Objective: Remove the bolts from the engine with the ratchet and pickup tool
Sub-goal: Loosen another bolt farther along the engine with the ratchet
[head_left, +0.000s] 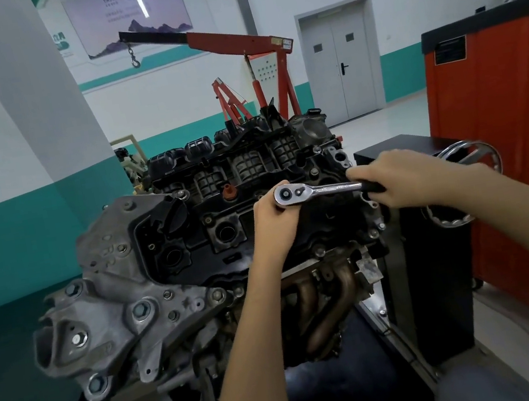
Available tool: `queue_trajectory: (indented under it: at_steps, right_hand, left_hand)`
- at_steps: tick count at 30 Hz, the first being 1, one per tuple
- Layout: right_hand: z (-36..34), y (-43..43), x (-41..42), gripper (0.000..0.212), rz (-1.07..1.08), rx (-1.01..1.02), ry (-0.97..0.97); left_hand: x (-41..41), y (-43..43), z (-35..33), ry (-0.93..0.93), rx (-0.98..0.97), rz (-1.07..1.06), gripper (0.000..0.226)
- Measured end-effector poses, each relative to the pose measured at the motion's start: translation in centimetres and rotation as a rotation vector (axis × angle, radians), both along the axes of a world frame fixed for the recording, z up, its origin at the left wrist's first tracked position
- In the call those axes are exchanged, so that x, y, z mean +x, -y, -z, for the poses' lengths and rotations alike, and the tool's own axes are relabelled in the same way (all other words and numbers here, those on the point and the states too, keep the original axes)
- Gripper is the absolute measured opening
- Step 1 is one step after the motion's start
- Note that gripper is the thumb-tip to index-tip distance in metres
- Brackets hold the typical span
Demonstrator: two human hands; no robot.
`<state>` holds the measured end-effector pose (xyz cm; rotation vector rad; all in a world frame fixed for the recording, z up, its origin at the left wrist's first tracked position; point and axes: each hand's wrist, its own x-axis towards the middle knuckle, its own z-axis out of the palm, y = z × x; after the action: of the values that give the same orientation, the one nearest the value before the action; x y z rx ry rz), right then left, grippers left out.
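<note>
The engine (pixel 177 269) stands on a stand in front of me, its black valve cover (pixel 223 213) on top with several bolts (pixel 325 251) along its rim. A chrome ratchet (pixel 316 189) lies level over the cover's right half. My left hand (pixel 274 219) cups the ratchet's round head from below, its thumb against the head's edge. The black handle end sits in my right hand (pixel 401 178), whose fingers curl round it. Whatever bolt is under the head is hidden. No pickup tool is in view.
A black stand box (pixel 434 277) with a chrome handwheel (pixel 470 150) sits right of the engine. Beyond that box is a red tool cabinet (pixel 504 127). A red engine hoist (pixel 230 39) stands behind. A teal-and-white pillar (pixel 26 168) is at the left.
</note>
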<state>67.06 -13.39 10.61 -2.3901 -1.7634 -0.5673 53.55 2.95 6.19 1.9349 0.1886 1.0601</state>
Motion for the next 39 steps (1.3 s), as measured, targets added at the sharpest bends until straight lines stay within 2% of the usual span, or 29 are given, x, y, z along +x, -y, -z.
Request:
queue_trajectory:
  at_steps: [2,4,8,11,13,15,17,19,21,23,25,29,31,33,35,39]
  right_hand:
    - [0.9,-0.4,-1.3,0.016,0.024,0.066,-0.04]
    - [4.3,-0.3,-3.6,0.02,0.06,0.188,-0.18]
    - [10.9,-2.1,-10.6,0.022,0.035,0.516,-0.781]
    - [12.3,-5.0,-14.9,0.02,-0.02,0.685,-1.024]
    - [12.1,-4.9,-14.4,0.02,-0.034,0.656,-1.015]
    - [11.2,-3.2,-11.7,0.018,-0.038,0.507,-0.898]
    - [9.1,-0.8,-7.9,0.026,-0.087,0.358,-0.753]
    - [6.0,0.8,-4.1,0.03,-0.078,0.202,-0.524]
    - [2.8,1.1,-1.6,0.02,-0.021,0.078,-0.22]
    - [1.7,0.6,-1.2,0.015,0.012,0.076,-0.09]
    - [3.7,0.1,-2.7,0.021,0.055,0.151,-0.172]
    - [10.7,-1.7,-10.1,0.025,0.027,0.544,-0.734]
    - [12.1,-4.2,-13.5,0.025,0.026,0.703,-0.935]
    - [12.5,-6.1,-15.6,0.022,-0.023,0.743,-1.067]
    - [12.2,-5.9,-14.9,0.019,-0.033,0.686,-1.051]
    - [9.0,-0.8,-8.1,0.031,-0.105,0.389,-0.79]
  left_hand:
    - [-0.1,-0.1,0.4,0.056,-0.09,-0.022,0.045]
    - [0.0,0.0,0.7,0.108,-0.131,-0.022,0.04]
    - [1.0,1.2,0.7,0.164,-0.19,-0.052,0.045]
    - [1.3,0.9,0.5,0.158,-0.245,-0.066,0.046]
    - [1.0,0.3,0.6,0.097,-0.194,-0.076,0.046]
    - [0.6,-0.1,0.6,0.048,-0.121,-0.045,0.046]
    - [0.4,-0.2,0.4,0.02,-0.06,-0.022,0.049]
    - [0.5,0.0,0.1,0.014,-0.01,-0.02,0.048]
    - [0.6,0.1,-0.1,0.011,0.028,-0.02,0.039]
    - [0.4,-0.2,0.1,0.03,-0.009,-0.023,0.036]
    - [0.1,-0.5,0.5,0.053,-0.075,-0.019,0.039]
    - [0.4,0.4,0.7,0.067,-0.079,-0.041,0.044]
    - [0.9,0.7,0.5,0.08,-0.091,-0.092,0.046]
    - [1.0,0.3,0.4,0.059,-0.123,-0.124,0.044]
    - [0.7,-0.3,0.3,0.027,-0.139,-0.086,0.042]
    - [0.4,-0.3,0.1,-0.017,-0.055,-0.016,0.047]
